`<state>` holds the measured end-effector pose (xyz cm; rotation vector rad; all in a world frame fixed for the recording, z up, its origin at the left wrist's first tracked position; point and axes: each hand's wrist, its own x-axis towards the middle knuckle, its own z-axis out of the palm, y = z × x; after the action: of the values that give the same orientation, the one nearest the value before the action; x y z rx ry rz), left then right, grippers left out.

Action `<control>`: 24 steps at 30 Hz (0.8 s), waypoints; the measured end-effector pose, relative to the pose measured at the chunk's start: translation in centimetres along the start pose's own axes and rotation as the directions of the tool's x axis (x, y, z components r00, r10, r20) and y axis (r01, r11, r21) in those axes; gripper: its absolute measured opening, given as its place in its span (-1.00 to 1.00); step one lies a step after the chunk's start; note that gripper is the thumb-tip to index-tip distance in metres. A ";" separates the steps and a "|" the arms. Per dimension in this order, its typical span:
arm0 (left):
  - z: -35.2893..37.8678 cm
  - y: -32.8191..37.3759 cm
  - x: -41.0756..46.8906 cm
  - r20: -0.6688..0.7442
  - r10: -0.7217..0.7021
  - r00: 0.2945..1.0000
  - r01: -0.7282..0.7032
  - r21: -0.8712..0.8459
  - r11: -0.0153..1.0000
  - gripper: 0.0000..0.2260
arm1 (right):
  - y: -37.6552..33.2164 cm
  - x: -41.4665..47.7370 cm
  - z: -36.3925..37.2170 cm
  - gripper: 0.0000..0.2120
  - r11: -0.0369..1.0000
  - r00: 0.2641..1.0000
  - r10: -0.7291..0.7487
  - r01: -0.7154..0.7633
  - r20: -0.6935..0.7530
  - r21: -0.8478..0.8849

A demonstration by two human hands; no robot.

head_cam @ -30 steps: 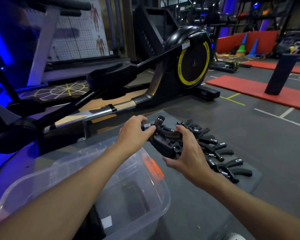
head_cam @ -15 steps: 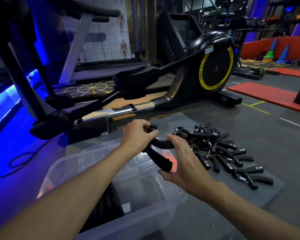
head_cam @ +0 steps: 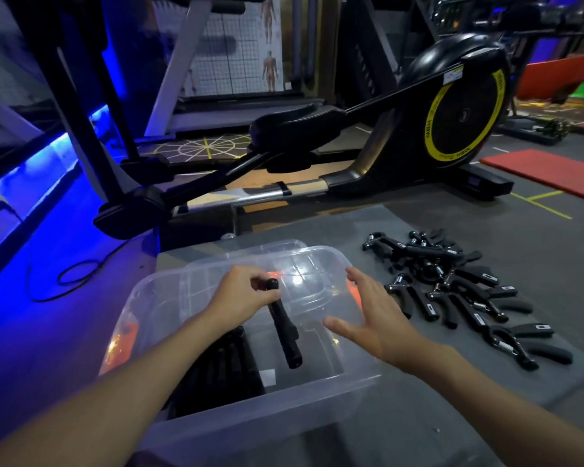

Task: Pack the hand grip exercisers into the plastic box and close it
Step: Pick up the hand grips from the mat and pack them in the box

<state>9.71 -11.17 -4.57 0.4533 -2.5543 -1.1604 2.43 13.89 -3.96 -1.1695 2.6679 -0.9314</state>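
A clear plastic box point(head_cam: 334, 382) stands on a grey mat in front of me, open at the top. My left hand point(head_cam: 240, 294) hangs over it, shut on a black hand grip exerciser point(head_cam: 284, 332) whose handles point down into the box. Several black exercisers point(head_cam: 216, 369) lie inside at the box's left. My right hand point(head_cam: 371, 315) hovers over the box's right rim, open, fingers spread, holding nothing. A pile of several black exercisers point(head_cam: 452, 291) lies on the mat to the right of the box.
A black elliptical trainer point(head_cam: 385, 146) with a yellow-ringed wheel stands just behind the mat. A clear lid point(head_cam: 250, 251) rests behind the box. A black cable point(head_cam: 64, 274) loops on the blue-lit floor at left. A red mat point(head_cam: 547, 173) lies far right.
My left hand has carried the exerciser from the pile leftwards over the box. My right hand has let go of it and opened. The view has swung left and down.
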 end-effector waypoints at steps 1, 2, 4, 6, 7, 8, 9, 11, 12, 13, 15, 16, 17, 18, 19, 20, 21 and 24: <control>0.0 -0.8 -0.1 0.003 -0.014 1.000 0.014 0.015 1.000 -0.92 | 0.1 0.3 0.1 -0.08 0.999 1.000 -0.006 0.006 0.002 -0.035; 0.0 -1.5 -0.3 0.009 -0.024 1.000 0.024 0.028 0.999 -0.92 | 0.1 0.6 0.1 -0.10 0.998 1.000 -0.010 0.010 0.005 -0.066; 0.1 -2.6 -0.6 0.020 -0.031 0.999 0.030 0.041 0.999 -0.91 | 0.1 1.1 0.3 -0.12 0.993 1.000 -0.014 0.015 0.009 -0.119; 0.3 -3.5 -0.8 0.031 -0.029 0.999 0.027 0.061 0.998 -0.90 | 0.1 1.3 0.6 -0.15 0.984 1.000 -0.022 0.024 0.013 -0.174; 0.5 -4.0 -0.9 0.040 -0.030 0.999 0.027 0.069 0.997 -0.90 | 0.1 1.3 0.8 -0.16 0.978 0.999 -0.030 0.032 0.015 -0.204; 0.6 -4.5 -0.9 0.049 -0.033 0.998 0.030 0.074 0.997 -0.90 | 0.1 1.3 0.8 -0.16 0.972 0.999 -0.037 0.040 0.017 -0.230; 0.7 -5.0 -0.9 0.055 -0.042 0.998 0.037 0.080 0.996 -0.91 | 0.2 1.3 0.9 -0.16 0.967 0.999 -0.042 0.046 0.019 -0.251; 0.8 -5.8 -0.9 0.057 -0.064 0.996 0.058 0.105 0.993 -0.92 | 0.3 1.2 1.0 -0.15 0.961 0.998 -0.051 0.054 0.020 -0.271; 0.9 -6.2 -1.0 0.058 -0.074 0.996 0.067 0.122 0.990 -0.93 | 0.3 1.2 1.0 -0.14 0.960 0.998 -0.054 0.058 0.022 -0.275; 1.0 -6.5 -1.0 0.059 -0.084 0.995 0.076 0.138 0.988 -0.93 | 0.4 1.3 1.1 -0.13 0.958 0.998 -0.057 0.061 0.023 -0.280; 1.0 -7.2 -1.1 0.063 -0.099 0.993 0.087 0.164 0.983 -0.93 | 0.6 1.3 1.2 -0.13 0.955 0.998 -0.061 0.065 0.023 -0.290; 1.0 -7.5 -1.2 0.069 -0.104 0.992 0.091 0.172 0.981 -0.93 | 0.7 1.3 1.2 -0.13 0.954 0.998 -0.060 0.064 0.022 -0.293; 1.0 -7.9 -1.2 0.077 -0.110 0.991 0.095 0.174 0.980 -0.93 | 0.7 1.3 1.2 -0.13 0.953 0.998 -0.059 0.062 0.021 -0.296; 1.0 -8.2 -1.3 0.085 -0.113 0.990 0.097 0.174 0.980 -0.93 | 0.8 1.3 1.3 -0.12 0.952 0.998 -0.058 0.061 0.019 -0.299; 1.0 -8.4 -1.3 0.091 -0.115 0.989 0.097 0.176 0.980 -0.93 | 0.9 1.4 1.3 -0.12 0.952 0.998 -0.057 0.060 0.018 -0.301; 1.1 -8.7 -1.3 0.095 -0.116 0.989 0.097 0.183 0.978 -0.93 | 0.9 1.4 1.3 -0.12 0.952 0.998 -0.056 0.059 0.018 -0.300; 1.1 -8.8 -1.2 0.099 -0.118 0.988 0.098 0.189 0.977 -0.93 | 0.9 1.4 1.3 -0.12 0.952 0.998 -0.054 0.058 0.021 -0.299; 1.4 -9.0 -1.1 0.118 -0.131 0.984 0.106 0.197 0.975 -0.90 | 0.9 1.4 1.4 -0.10 0.954 0.998 -0.048 0.055 0.028 -0.293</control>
<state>11.58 -15.44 -12.51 0.6010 -2.8010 -1.0186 1.24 12.73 -5.36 -1.2993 2.8426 -0.5338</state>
